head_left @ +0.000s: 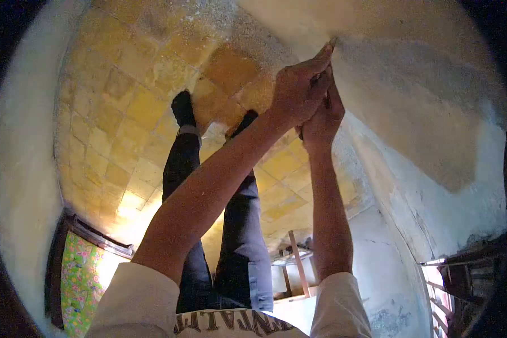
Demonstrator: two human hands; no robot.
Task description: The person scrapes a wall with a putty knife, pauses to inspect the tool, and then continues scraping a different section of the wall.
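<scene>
Both arms reach forward and to the right, and the hands meet against the plastered wall [411,107]. My left hand [299,93] is closed, its fingers pressed together and pointing up toward the wall. A small dark tip shows at the ends of these fingers, too small to name. Just below and behind it, my right hand [325,121] is closed too, partly covered by the left. A dark bit shows at the right hand's inner edge. What either hand holds is hidden.
Yellow and brown floor tiles [118,121] with pale grit near the wall's foot lie under my dark-trousered legs [239,242]. A green flowered curtain [79,281] hangs in a doorway at lower left. Wooden furniture [298,265] and a slatted window [439,296] are at lower right.
</scene>
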